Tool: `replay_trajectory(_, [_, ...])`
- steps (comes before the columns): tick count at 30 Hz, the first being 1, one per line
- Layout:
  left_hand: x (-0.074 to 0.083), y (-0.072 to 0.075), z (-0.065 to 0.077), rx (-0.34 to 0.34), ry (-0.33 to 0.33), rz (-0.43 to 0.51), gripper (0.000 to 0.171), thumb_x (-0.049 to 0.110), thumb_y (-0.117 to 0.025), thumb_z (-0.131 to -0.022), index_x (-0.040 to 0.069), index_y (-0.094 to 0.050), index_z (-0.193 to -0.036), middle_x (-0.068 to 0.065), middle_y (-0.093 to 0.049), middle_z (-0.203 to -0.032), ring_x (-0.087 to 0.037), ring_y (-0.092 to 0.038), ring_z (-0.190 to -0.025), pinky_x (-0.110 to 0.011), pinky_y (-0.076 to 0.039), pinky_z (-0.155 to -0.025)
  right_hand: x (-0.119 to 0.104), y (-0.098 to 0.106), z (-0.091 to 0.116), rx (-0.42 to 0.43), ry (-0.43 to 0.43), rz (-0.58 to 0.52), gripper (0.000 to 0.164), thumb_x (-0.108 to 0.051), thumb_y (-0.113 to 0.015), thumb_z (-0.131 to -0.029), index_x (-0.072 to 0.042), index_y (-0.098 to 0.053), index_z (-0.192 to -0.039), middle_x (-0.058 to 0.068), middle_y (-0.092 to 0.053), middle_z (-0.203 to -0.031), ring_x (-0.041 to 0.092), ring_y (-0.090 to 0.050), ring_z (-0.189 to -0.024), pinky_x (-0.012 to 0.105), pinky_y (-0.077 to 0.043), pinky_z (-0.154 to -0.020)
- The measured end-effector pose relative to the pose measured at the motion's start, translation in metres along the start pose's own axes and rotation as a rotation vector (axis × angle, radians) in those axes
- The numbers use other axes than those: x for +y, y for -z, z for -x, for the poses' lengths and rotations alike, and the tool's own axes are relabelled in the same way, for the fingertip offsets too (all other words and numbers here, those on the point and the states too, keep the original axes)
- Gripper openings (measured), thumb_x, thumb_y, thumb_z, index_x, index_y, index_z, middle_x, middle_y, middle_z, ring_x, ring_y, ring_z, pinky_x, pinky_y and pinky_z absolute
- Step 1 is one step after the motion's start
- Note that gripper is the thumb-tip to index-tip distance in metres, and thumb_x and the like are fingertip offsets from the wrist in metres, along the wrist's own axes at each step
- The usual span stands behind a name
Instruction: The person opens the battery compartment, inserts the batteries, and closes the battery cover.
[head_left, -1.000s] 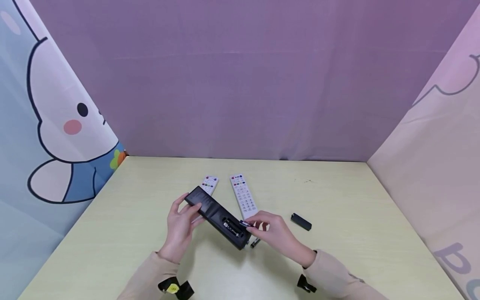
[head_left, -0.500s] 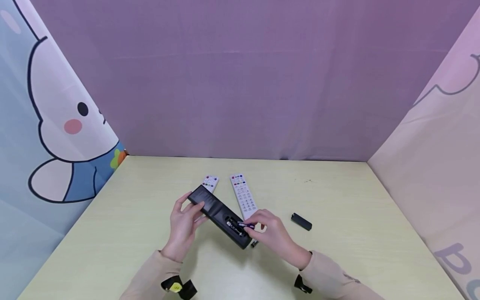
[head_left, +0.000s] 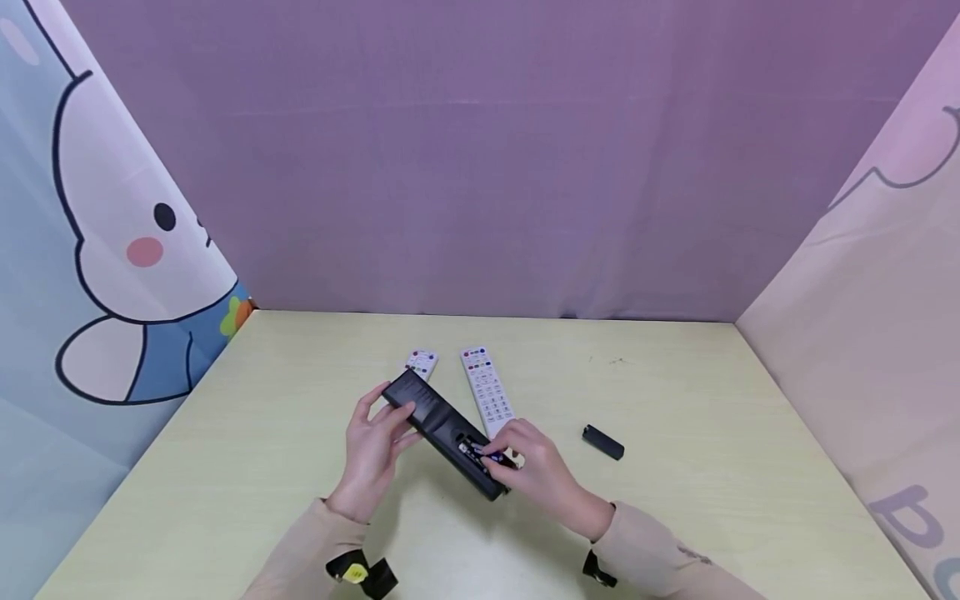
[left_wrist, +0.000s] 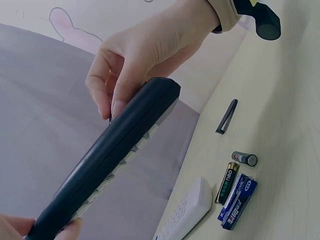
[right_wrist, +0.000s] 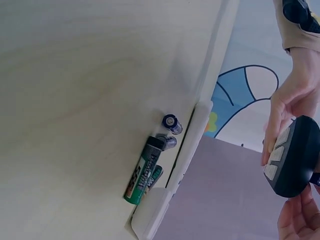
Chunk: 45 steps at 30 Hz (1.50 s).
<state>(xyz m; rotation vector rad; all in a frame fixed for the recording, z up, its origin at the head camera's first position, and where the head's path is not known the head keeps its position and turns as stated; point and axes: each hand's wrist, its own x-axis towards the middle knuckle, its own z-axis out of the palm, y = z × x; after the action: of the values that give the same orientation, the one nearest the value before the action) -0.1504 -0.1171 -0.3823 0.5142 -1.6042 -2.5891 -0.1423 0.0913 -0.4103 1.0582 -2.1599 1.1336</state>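
Note:
My left hand (head_left: 367, 458) grips the upper end of a black remote control (head_left: 431, 417), its back turned up and its battery compartment uncovered near the lower right end. Inside the compartment one battery (head_left: 470, 451) shows. My right hand (head_left: 546, 477) pinches a dark blue battery (head_left: 495, 457) between thumb and fingers, right over the compartment. From the left wrist view the remote is seen edge-on, held above the table, and the right fingers (left_wrist: 120, 102) hide most of the battery.
Two white remotes (head_left: 487, 388) (head_left: 422, 363) lie behind the black one. The black battery cover (head_left: 603, 442) rests to the right. Blue batteries (left_wrist: 238, 202), a black-and-green battery (left_wrist: 227, 182) and another battery (left_wrist: 244, 158) lie on the table (head_left: 300, 417) below the remote.
My right hand has brought the battery leftward from beside the remote to over its compartment. The left hand and the remote have shifted slightly to the right.

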Motion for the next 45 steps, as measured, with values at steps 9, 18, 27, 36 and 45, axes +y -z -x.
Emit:
replay_trajectory(9, [-0.001,0.0,0.0,-0.005,0.009,0.005,0.055,-0.009,-0.054,-0.079,0.011,-0.033,-0.127,-0.008,-0.062,-0.1,-0.015,-0.065,-0.072,-0.027,-0.056,-0.06,0.001,0.003,0.003,-0.068,-0.072,-0.028,0.019,-0.004,-0.075,-0.065,-0.007,-0.068,-0.081,0.0,-0.055,-0.084,0.015,-0.052,-0.082,0.024,-0.052,-0.07])
replay_trajectory(18, [-0.001,0.002,-0.001,-0.005,0.018,0.002,0.056,-0.008,-0.053,-0.08,0.011,-0.032,-0.128,-0.008,-0.062,-0.1,-0.015,-0.065,-0.073,-0.026,-0.056,-0.061,0.002,0.016,0.009,-0.22,-0.333,-0.309,0.023,-0.007,-0.062,-0.08,-0.005,-0.063,-0.102,0.009,-0.055,-0.106,0.019,-0.052,-0.095,0.03,-0.052,-0.074])
replay_trajectory(27, [-0.001,0.004,-0.002,0.0,0.02,0.005,0.056,-0.008,-0.052,-0.081,0.01,-0.031,-0.13,-0.016,-0.056,-0.113,-0.014,-0.065,-0.075,-0.028,-0.056,-0.063,0.006,0.026,0.011,-0.354,-0.526,-0.587,0.027,-0.007,-0.053,-0.086,0.004,-0.056,-0.11,0.021,-0.049,-0.12,0.035,-0.047,-0.109,0.024,-0.047,-0.088])
replay_trajectory(36, [-0.001,0.004,0.001,-0.007,0.021,0.0,0.057,-0.009,-0.052,-0.08,0.01,-0.031,-0.13,-0.008,-0.061,-0.101,-0.015,-0.065,-0.073,-0.027,-0.056,-0.062,0.004,0.023,0.01,-0.393,-0.615,-0.568,0.026,-0.012,-0.054,-0.087,0.001,-0.059,-0.108,0.025,-0.045,-0.125,0.034,-0.048,-0.11,0.021,-0.045,-0.089])
replay_trajectory(45, [0.0,0.005,0.002,-0.011,0.013,0.005,0.056,-0.008,-0.052,-0.081,0.009,-0.03,-0.13,-0.009,-0.061,-0.101,-0.015,-0.065,-0.074,-0.029,-0.056,-0.064,0.0,0.019,0.007,-0.356,-0.649,-0.571,0.024,-0.009,-0.057,-0.084,0.002,-0.06,-0.105,0.021,-0.051,-0.118,0.027,-0.053,-0.101,0.02,-0.048,-0.083])
